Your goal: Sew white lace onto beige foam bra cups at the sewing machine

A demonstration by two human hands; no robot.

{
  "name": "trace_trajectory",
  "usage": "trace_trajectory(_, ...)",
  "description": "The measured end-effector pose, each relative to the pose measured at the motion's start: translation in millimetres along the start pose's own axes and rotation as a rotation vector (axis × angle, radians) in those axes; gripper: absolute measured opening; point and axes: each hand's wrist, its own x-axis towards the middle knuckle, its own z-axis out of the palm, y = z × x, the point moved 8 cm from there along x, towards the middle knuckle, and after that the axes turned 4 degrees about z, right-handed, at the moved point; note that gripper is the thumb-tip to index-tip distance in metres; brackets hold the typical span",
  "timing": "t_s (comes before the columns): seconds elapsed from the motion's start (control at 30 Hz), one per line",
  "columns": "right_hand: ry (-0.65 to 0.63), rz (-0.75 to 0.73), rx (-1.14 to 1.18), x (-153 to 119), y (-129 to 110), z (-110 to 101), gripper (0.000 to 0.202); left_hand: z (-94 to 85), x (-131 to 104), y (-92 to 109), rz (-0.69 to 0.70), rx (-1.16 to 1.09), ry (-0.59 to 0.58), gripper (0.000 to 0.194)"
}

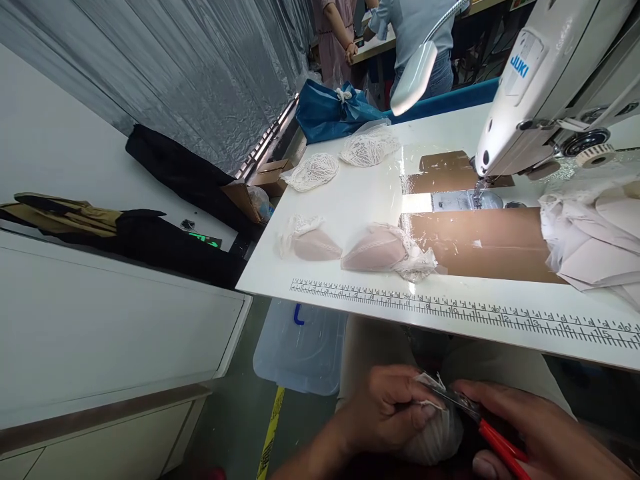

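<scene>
Over my lap, below the table edge, my left hand (400,403) pinches the edge of a pale lace-trimmed fabric cup (435,437), which hangs beneath the fingers. Red-handled scissors (500,443) are in my right hand (535,427), their blades pointing left at the fabric edge beside my left fingertips. Part of the cup is hidden by my left hand. On the table ahead lie two pinkish cups with lace edging, a left one (315,245) and a right one (377,250). Two white lace cups (315,171) rest farther back.
A JUKI sewing machine (530,87) stands at the right, with piled pale fabric pieces (595,240) beside it. A printed ruler (450,308) runs along the table's front edge. A lidded plastic box (300,347) sits below left. Two people (415,40) stand behind the blue bag (335,110).
</scene>
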Motion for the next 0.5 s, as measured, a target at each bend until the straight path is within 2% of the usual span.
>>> trace_trajectory(0.23, 0.059, 0.017, 0.071, 0.7, -8.3, -4.7, 0.040, 0.0, -0.8, -3.0, 0.004, -0.015, 0.015, 0.027)
trace_trajectory(0.4, 0.002, 0.018, 0.137, -1.7, -4.7, 2.1, 0.023, 0.3, -2.8, -7.4, -0.011, 0.012, 0.013, 0.029)
trace_trajectory(0.5, 0.124, 0.041, 0.157, -3.6, 4.4, -3.5, 0.018, 0.5, -3.9, -8.8, -0.014, 0.037, 0.009, 0.028)
